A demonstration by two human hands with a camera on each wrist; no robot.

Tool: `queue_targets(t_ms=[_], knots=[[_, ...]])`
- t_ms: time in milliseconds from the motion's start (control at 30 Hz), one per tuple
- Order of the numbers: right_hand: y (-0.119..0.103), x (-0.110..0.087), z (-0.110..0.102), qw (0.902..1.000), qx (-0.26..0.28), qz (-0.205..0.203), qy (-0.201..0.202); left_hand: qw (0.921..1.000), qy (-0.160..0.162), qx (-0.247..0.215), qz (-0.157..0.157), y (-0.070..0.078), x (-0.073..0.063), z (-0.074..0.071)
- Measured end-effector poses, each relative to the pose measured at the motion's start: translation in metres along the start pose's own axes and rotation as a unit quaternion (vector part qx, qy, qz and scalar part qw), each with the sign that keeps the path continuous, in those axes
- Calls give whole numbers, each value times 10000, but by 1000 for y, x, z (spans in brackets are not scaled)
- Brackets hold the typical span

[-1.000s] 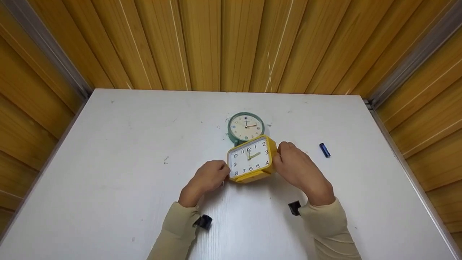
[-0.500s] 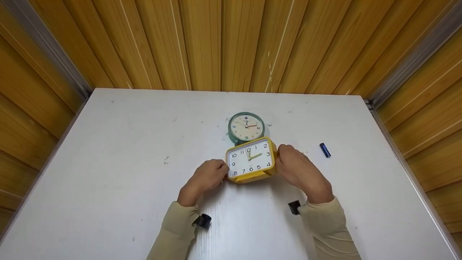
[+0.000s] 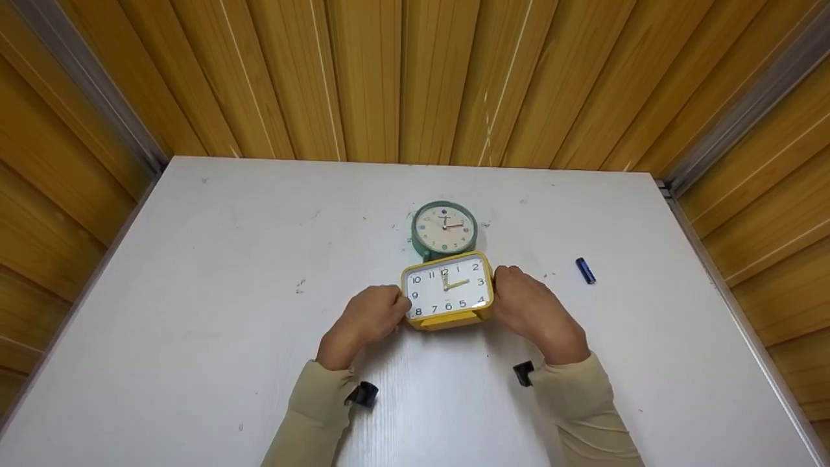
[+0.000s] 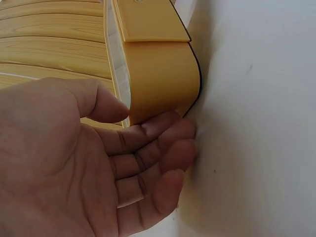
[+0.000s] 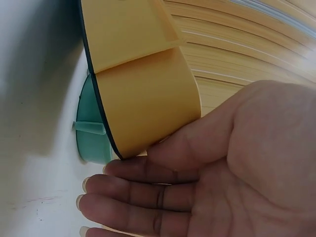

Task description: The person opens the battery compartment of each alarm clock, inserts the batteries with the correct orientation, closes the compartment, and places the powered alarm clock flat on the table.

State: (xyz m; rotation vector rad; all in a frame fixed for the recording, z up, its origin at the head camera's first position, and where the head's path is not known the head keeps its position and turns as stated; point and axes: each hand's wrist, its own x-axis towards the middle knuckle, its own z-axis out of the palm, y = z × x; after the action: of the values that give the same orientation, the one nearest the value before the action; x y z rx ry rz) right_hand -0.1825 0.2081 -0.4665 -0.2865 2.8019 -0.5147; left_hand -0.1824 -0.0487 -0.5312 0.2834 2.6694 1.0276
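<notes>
A yellow rectangular alarm clock (image 3: 447, 288) lies face up in the middle, tilted, its foot side toward me. My left hand (image 3: 368, 318) pinches its left end. In the left wrist view the thumb is at the front rim and the curled fingers (image 4: 170, 148) lie along the yellow side near the table. My right hand (image 3: 535, 311) holds the right end. In the right wrist view its thumb presses the side, with the index finger at the dark back edge. Just beyond, a green round clock (image 3: 444, 227) lies face up, its lower edge overlapped by the yellow clock.
A blue battery (image 3: 585, 270) lies on the white table (image 3: 227, 292), to the right of the clocks. Yellow wood-look panels (image 3: 363, 78) stand behind the table and at both sides. Black wrist pieces (image 3: 364, 394) hang beside both sleeves.
The yellow clock has turned slightly clockwise and come a little toward me and left. Both hands keep hold of it. The right hand has moved slightly left with it.
</notes>
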Motion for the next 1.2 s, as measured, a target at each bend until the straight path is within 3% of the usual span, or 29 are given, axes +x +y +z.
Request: queue_targets(t_ms=[367, 600, 667, 767, 833, 933, 967, 1067, 1167, 1200], knots=[[1, 14, 21, 9978, -592, -290, -35, 9973, 267, 685, -51, 1, -5, -6], [-1, 23, 38, 9958, -883, -4, -252, 9889, 449, 1402, -192, 8, -7, -4], [-3, 25, 42, 9957, -880, 81, -287, 9732, 342, 2275, -73, 12, -9, -3], [-5, 27, 45, 9954, -915, 143, -263, 9354, 327, 3515, 200, 17, -11, -1], [-6, 27, 46, 9951, -939, 175, -252, 9147, 356, 4009, 361, 18, -12, 0], [-7, 28, 46, 9950, -949, 172, -270, 9313, 544, 3600, 145, 18, -13, 2], [-7, 28, 46, 9953, -920, 143, -274, 9334, 543, 3546, 119, 18, -13, 2], [-5, 28, 45, 9962, -809, 14, -319, 9363, 504, 3476, 72, 16, -12, 1], [-3, 27, 42, 9976, -584, -106, -367, 9311, 385, 3627, 101, 16, -12, 0], [-1, 26, 41, 9979, -506, -125, -387, 9339, 394, 3552, 58, 16, -12, -1]])
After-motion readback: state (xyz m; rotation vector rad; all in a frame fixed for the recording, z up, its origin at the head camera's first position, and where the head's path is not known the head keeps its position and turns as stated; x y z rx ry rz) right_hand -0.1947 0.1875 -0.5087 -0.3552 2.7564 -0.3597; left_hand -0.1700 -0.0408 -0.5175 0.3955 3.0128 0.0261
